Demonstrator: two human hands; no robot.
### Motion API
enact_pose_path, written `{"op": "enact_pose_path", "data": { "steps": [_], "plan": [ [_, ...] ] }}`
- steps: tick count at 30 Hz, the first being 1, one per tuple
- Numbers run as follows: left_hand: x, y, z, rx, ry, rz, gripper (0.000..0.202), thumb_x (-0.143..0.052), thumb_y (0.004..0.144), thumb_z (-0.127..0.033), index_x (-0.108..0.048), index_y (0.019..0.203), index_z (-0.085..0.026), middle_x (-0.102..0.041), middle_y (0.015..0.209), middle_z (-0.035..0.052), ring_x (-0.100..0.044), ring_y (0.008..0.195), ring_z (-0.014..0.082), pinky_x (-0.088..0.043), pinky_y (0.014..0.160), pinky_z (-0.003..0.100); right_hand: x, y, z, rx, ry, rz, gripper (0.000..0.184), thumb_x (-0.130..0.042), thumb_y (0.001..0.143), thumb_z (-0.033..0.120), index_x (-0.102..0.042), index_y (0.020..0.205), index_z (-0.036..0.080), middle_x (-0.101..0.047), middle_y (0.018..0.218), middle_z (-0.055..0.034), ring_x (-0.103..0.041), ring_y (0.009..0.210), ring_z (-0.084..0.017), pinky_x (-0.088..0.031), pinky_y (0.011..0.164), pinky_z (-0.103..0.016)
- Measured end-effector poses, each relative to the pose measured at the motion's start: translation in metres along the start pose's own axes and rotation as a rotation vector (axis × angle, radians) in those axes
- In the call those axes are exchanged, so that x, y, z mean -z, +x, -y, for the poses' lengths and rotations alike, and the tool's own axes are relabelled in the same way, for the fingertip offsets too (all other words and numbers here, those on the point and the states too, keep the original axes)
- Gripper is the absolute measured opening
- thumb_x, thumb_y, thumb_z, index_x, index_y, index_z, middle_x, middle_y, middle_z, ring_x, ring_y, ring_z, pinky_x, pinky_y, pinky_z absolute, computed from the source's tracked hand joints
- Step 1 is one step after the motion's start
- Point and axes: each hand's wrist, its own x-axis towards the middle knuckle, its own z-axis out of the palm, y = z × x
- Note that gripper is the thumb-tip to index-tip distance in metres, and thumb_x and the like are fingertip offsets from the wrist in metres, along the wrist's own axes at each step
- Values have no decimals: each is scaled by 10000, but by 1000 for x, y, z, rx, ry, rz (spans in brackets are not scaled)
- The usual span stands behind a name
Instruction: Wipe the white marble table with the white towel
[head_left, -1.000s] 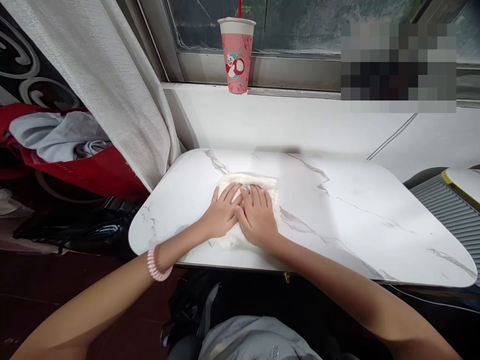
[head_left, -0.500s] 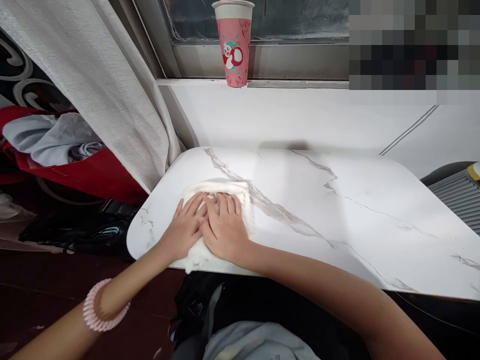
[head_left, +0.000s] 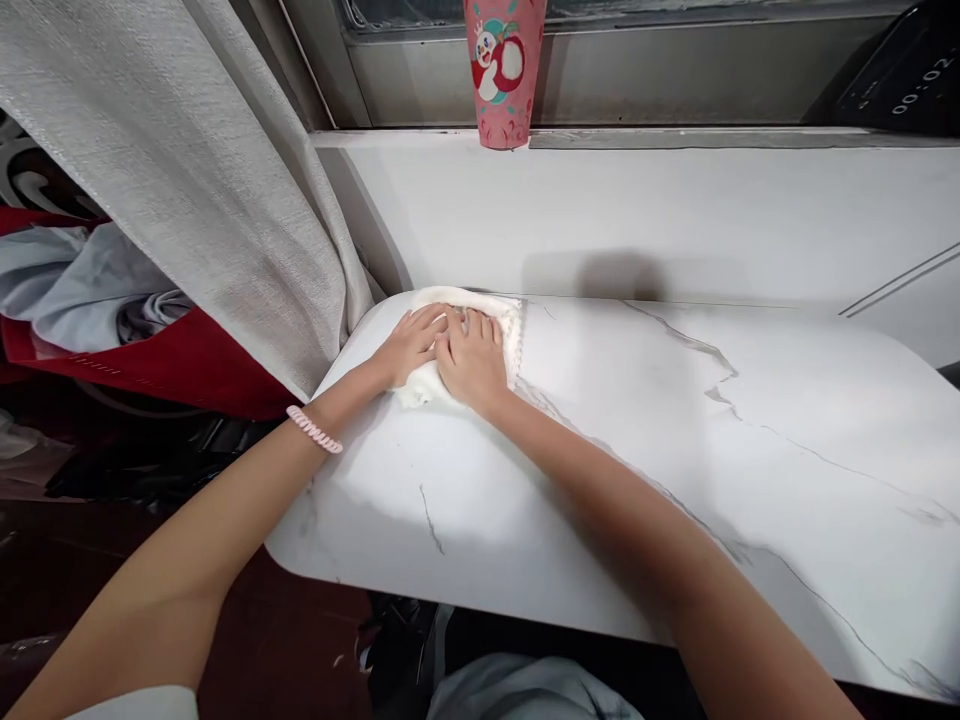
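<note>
A white cloth (head_left: pixel 424 387) lies on the marble-patterned white table (head_left: pixel 630 480), close to its far left corner. Both of my hands rest flat on top of it, side by side. My left hand (head_left: pixel 411 345), with a pink coil band on the wrist, presses the cloth's left part, fingers stretched out. My right hand (head_left: pixel 474 360) covers the middle and right part, its fingers extended forward; its thumb side meets the left fingers. Most of the cloth's middle is hidden beneath my hands, while its far and right edges show.
On the window ledge behind the table stands a pink paper cup (head_left: pixel 506 75). A dark phone (head_left: pixel 900 75) showing a timer leans at the right. A grey curtain (head_left: pixel 217 190) hangs by the table's left corner, beside a red bag (head_left: pixel 161 365) of clothes.
Both hands have pushed the cloth forward across the table, from near the front edge to the far left edge. The view has shifted, bringing the phone into sight.
</note>
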Motion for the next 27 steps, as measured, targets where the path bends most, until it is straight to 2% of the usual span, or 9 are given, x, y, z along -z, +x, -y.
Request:
{"op": "enact_pose_path", "data": {
  "steps": [7, 12, 16, 20, 24, 27],
  "plan": [
    [5, 40, 39, -61, 16, -13, 512, -294, 996, -378, -366, 1456, -165, -313, 1561, 119, -255, 1434, 248, -170, 1183, 462, -21, 46, -6, -34, -32, -88, 456, -390, 978, 260, -495, 1383, 77, -517, 1369, -200, -418, 1306, -300, -227, 1142, -493],
    [7, 49, 67, -65, 21, -65, 533, -296, 993, -392, -391, 1445, -125, -349, 1540, 120, -264, 1430, 254, -169, 1187, 418, -36, 70, -4, 19, -35, -113, 430, -417, 968, 273, -537, 1341, 96, -549, 1335, -185, -449, 1273, -306, -251, 1122, -505],
    [8, 44, 78, -22, -7, -108, 529, -280, 981, -425, -421, 1437, -199, -366, 1535, 94, -288, 1422, 251, -183, 1183, 422, -42, 78, 0, 55, -38, -69, 451, -412, 970, 288, -526, 1362, 97, -539, 1348, -186, -436, 1292, -305, -247, 1138, -492],
    [9, 32, 84, 16, -5, -129, 541, -279, 969, -448, -414, 1442, -226, -377, 1533, 87, -288, 1426, 251, -185, 1183, 443, -43, 78, 6, 81, -56, -32, 483, -385, 974, 332, -503, 1403, 145, -518, 1386, -162, -418, 1319, -287, -247, 1167, -461],
    [9, 12, 85, 35, 19, -123, 551, -290, 957, -434, -403, 1441, -198, -359, 1542, 106, -269, 1434, 257, -167, 1189, 454, -43, 68, 15, 120, -44, 19, 518, -376, 972, 368, -467, 1433, 150, -501, 1404, -162, -402, 1343, -282, -251, 1184, -453],
    [10, -12, 77, 50, 51, -119, 548, -265, 961, -413, -387, 1437, -170, -342, 1543, 121, -257, 1435, 260, -174, 1185, 455, -40, 53, 23, 151, -6, 33, 516, -382, 972, 374, -465, 1428, 146, -487, 1423, -162, -382, 1357, -286, -237, 1190, -473]
  ]
}}
